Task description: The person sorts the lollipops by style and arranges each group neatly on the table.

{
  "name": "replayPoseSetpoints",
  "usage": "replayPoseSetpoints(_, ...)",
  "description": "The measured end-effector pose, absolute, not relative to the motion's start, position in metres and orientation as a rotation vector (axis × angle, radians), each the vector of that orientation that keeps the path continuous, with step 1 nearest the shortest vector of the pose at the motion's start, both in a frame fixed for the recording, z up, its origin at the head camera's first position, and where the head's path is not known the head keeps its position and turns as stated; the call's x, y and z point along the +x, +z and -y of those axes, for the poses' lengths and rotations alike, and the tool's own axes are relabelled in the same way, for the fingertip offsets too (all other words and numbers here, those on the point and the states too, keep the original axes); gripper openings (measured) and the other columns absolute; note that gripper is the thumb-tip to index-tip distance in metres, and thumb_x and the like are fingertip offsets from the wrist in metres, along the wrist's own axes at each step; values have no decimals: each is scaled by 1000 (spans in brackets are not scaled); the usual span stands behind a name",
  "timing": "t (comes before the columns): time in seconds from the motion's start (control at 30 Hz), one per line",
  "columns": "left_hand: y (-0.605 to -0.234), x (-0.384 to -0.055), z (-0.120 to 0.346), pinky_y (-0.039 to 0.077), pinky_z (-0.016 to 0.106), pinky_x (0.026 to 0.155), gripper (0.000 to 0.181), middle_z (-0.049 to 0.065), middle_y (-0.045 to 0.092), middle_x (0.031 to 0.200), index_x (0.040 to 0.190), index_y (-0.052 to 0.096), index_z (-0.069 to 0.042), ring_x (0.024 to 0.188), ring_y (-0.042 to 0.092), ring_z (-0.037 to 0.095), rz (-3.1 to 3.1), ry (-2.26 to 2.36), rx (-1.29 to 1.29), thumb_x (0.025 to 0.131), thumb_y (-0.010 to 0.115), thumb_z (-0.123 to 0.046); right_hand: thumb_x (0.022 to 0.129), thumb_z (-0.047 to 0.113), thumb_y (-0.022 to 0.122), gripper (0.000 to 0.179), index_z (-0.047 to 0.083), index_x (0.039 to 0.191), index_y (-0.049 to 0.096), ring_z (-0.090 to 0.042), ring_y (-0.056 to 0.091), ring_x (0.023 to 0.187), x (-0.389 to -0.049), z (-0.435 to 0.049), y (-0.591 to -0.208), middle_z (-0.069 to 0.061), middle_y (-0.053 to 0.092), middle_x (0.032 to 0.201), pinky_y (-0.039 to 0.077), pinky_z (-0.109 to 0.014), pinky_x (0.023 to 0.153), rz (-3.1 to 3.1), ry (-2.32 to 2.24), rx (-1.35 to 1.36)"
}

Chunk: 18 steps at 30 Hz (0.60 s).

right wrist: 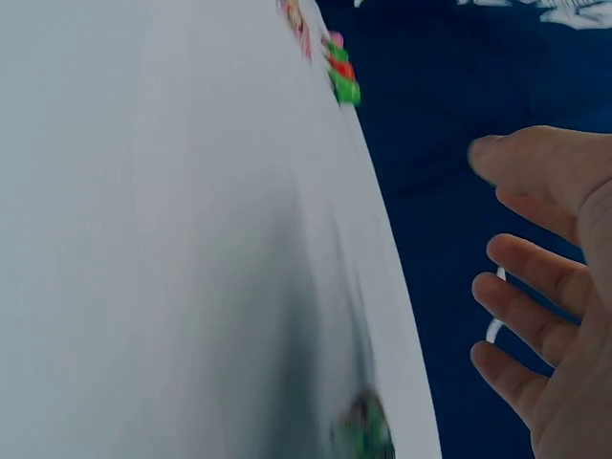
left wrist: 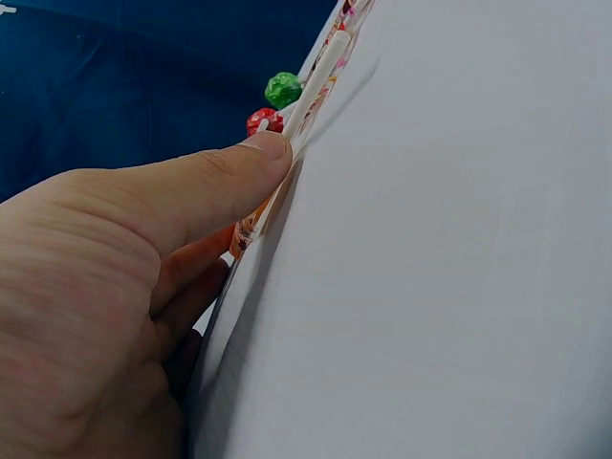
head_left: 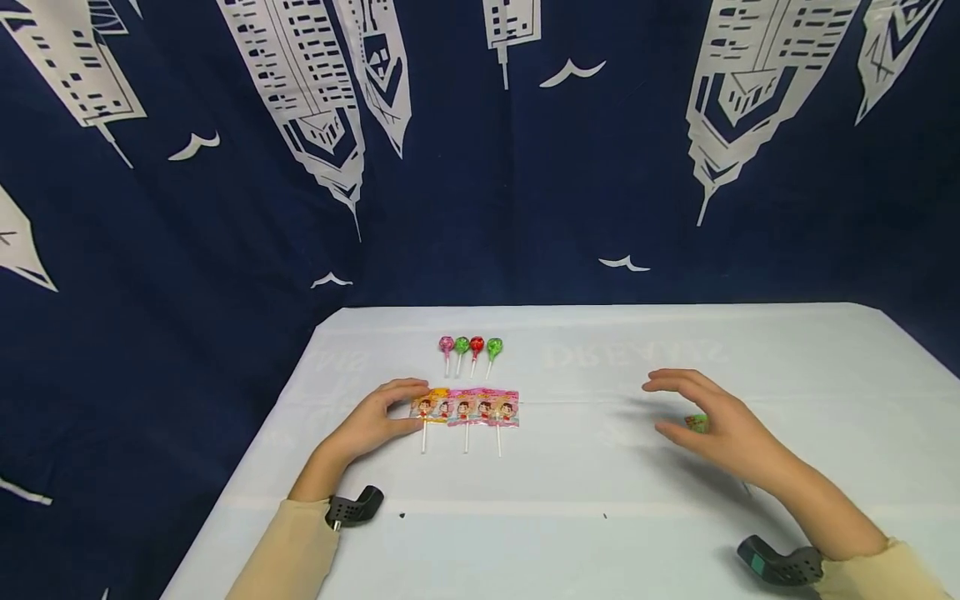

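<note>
My left hand [head_left: 375,423] holds the left end of a row of flat wrapped lollipops, fingers at the upper edge and thumb at the lower edge of the orange-wrapped lollipop [head_left: 433,407]. In the left wrist view the thumb [left wrist: 225,182] lies against a white stick. Two pink-wrapped lollipops [head_left: 486,408] continue the row rightward, sticks toward me. Over the right part of the table, my right hand [head_left: 720,425] hovers with spread, bent fingers and nothing between them. Partly hidden beneath it is a green-wrapped lollipop [head_left: 696,422], blurred in the right wrist view.
Behind the flat row stand out several ball lollipops in pink, green and red, such as the red lollipop [head_left: 477,344]. A white cloth [head_left: 570,467] covers the table, with small dark specks near the front. A dark blue curtain [head_left: 480,233] hangs behind.
</note>
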<state>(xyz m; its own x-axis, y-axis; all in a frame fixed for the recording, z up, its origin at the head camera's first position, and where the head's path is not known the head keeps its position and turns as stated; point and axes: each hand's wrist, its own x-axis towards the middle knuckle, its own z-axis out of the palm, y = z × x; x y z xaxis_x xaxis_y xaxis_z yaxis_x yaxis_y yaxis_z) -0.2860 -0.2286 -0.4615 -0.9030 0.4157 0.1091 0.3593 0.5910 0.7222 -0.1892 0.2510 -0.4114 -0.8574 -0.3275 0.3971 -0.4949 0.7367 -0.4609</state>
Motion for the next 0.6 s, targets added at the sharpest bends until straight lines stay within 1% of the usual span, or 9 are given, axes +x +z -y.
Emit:
replayPoseSetpoints(0.07,-462,-287,228,29,56,120,52,6,53,148,135,63,-14,145,39,32,-2737,1223,655,85,78,-12,85,21,80,55,31,134,57,14,39,127,-186,-262,-415,2,54,142,51,-44,88,2677,776,614)
replayPoseSetpoints(0.23,-460,-286,228,30,57,119,51,8,54,147,134,64,-13,144,41,34,-2750,1228,671,85,77,-11,83,25,82,62,25,139,54,26,22,127,-183,-290,-426,-4,50,145,43,-60,92,2736,811,587)
replayPoseSetpoints(0.27,-460,-286,228,30,57,119,51,8,54,147,134,64,-12,144,41,34,-2749,1233,672,85,77,-11,83,24,82,64,24,140,53,27,20,128,-183,-295,-429,-2,49,147,41,-59,99,2741,830,587)
replayPoseSetpoints(0.3,-460,-286,228,30,57,119,51,8,54,147,134,64,-12,144,41,34,-2747,1238,674,85,77,-10,82,23,82,66,23,141,52,27,19,128,-183,-301,-431,0,47,148,38,-54,107,2743,857,589)
replayPoseSetpoints(0.37,-461,-286,228,30,57,119,51,8,54,147,134,64,-12,144,41,34,-2741,1242,676,84,78,-10,82,22,82,69,21,143,50,29,17,128,-183,-311,-436,9,43,150,27,-31,119,2743,878,592)
replayPoseSetpoints(0.4,-462,-286,228,30,57,119,51,8,54,147,134,64,-12,144,41,34,-2738,1240,683,85,77,-11,81,21,82,71,20,144,49,30,16,128,-183,-315,-439,13,42,149,22,-16,117,2744,891,590)
replayPoseSetpoints(0.47,-463,-287,228,30,57,120,51,8,53,148,134,64,-13,145,40,33,-2727,1243,681,85,77,-11,80,20,83,74,18,146,47,31,15,128,-184,-322,-443,12,41,149,11,6,98,2753,906,584)
replayPoseSetpoints(0.53,-463,-287,228,30,57,119,51,7,53,149,134,63,-14,145,40,33,-2730,1227,688,85,77,-12,80,21,83,78,16,148,44,34,12,125,-184,-327,-446,2,41,153,8,9,95,2779,904,571)
replayPoseSetpoints(0.6,-463,-288,228,30,57,119,51,6,53,148,134,64,-14,145,40,33,-2735,1223,675,85,77,-12,82,24,82,81,17,151,40,31,12,128,-184,-330,-449,-13,41,153,7,10,94,2817,911,541)
